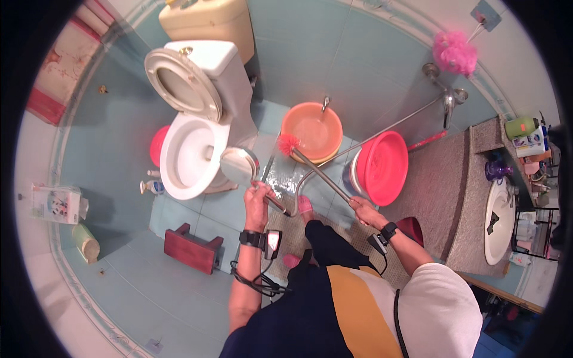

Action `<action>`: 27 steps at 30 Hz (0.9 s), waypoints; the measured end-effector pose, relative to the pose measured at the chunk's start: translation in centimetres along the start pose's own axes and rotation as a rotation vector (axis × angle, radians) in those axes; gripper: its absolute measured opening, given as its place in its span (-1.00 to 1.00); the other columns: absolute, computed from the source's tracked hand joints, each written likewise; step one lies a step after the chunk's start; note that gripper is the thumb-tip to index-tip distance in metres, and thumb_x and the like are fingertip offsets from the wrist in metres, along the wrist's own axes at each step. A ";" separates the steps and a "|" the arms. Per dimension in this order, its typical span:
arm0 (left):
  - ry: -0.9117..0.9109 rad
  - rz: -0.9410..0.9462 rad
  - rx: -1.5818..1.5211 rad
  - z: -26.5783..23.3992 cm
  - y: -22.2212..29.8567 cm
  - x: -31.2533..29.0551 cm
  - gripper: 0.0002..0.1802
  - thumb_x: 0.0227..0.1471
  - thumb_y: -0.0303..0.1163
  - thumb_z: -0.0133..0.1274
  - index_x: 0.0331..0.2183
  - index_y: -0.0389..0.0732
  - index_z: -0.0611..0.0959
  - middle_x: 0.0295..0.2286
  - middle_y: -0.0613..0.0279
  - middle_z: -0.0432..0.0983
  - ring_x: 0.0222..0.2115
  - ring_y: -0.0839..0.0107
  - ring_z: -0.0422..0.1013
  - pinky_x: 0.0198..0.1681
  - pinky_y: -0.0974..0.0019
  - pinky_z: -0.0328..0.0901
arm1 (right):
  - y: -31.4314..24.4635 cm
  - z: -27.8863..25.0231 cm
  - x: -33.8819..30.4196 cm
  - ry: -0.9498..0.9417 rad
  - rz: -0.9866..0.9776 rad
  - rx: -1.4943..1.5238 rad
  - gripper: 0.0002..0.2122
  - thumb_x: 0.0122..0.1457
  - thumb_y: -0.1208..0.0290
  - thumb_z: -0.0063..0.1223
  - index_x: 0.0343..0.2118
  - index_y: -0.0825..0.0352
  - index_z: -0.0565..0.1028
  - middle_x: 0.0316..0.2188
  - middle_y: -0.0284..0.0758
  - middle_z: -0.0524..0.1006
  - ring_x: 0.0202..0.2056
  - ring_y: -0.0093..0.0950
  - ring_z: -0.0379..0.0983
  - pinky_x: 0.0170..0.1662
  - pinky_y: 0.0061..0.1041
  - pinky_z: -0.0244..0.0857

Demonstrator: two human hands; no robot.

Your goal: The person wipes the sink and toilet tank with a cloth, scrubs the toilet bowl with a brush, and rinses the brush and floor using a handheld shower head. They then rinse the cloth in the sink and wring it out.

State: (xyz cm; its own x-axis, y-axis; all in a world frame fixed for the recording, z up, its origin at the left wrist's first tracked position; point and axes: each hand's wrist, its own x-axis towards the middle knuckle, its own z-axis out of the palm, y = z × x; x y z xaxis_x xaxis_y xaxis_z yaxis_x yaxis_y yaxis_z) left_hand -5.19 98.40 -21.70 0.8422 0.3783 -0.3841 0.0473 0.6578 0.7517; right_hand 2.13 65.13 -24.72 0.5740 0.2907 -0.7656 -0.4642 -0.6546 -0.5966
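My left hand point(256, 206) is closed round the handle of a chrome shower head point(239, 165), held beside the toilet bowl's right rim. Its metal hose point(298, 190) loops away from the handle and runs up to the wall tap. Wrapped round the long metal handle of a toilet brush point(324, 176) is my right hand point(366, 212). The brush slants up and left, and its red bristles point(287, 144) appear at the left edge of an orange basin point(313, 128); whether they touch it I cannot tell. White streaks and wet shine show on the floor below the bristles.
The white toilet point(173, 170) stands at left with lid raised. A red basin point(385, 170) rests at right near a stone counter point(427, 200) with a sink point(496, 224). A dark red stool point(192, 249) lies left of my arm. A wall tap point(449, 101) juts out far right.
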 end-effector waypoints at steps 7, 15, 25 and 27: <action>-0.205 0.177 0.082 10.6 7.4 7.1 -0.94 -0.08 -0.51 0.01 -0.46 -0.23 0.44 -0.59 0.27 0.40 -0.55 0.46 0.35 -0.39 0.39 0.28 | -7.5 -6.7 3.4 0.393 -0.438 -0.180 -0.68 0.20 0.17 -0.17 -0.15 0.31 0.40 -0.54 -0.27 0.44 -0.42 -0.37 0.43 -0.30 -0.31 0.25; -0.306 0.264 0.035 16.4 14.0 10.5 -0.94 -0.08 -0.50 0.02 -0.47 -0.24 0.47 -0.62 0.25 0.40 -0.55 0.44 0.35 -0.36 0.37 0.26 | -10.1 -10.3 3.5 0.581 -0.430 -0.193 -0.64 0.17 0.16 -0.09 -0.05 0.25 0.40 -0.34 -0.12 0.51 -0.24 -0.17 0.44 -0.17 -0.27 0.27; -0.493 0.320 0.010 18.2 18.9 16.6 -0.92 -0.06 -0.54 0.00 -0.42 -0.22 0.44 -0.58 0.27 0.40 -0.51 0.42 0.36 -0.27 0.29 0.26 | -16.8 -10.2 -1.9 0.919 -0.601 -0.275 -0.62 0.20 0.14 -0.15 0.03 0.18 0.34 -0.45 -0.16 0.54 -0.38 -0.13 0.47 -0.35 -0.23 0.30; -0.464 0.313 0.022 17.6 18.4 17.4 -0.92 -0.07 -0.55 -0.01 -0.43 -0.22 0.44 -0.59 0.27 0.39 -0.51 0.42 0.35 -0.29 0.29 0.26 | -18.2 -10.7 -1.0 0.935 -0.629 -0.283 -0.62 0.20 0.16 -0.17 0.06 0.14 0.31 -0.44 -0.19 0.55 -0.39 -0.14 0.48 -0.37 -0.24 0.30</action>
State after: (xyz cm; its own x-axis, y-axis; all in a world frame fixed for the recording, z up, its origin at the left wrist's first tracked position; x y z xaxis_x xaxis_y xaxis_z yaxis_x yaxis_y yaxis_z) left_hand 19.76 105.61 -5.16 0.9657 0.2238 0.1317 -0.2360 0.5445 0.8049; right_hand 17.20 69.30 -10.57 0.9787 0.0688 0.1936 0.1795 -0.7447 -0.6428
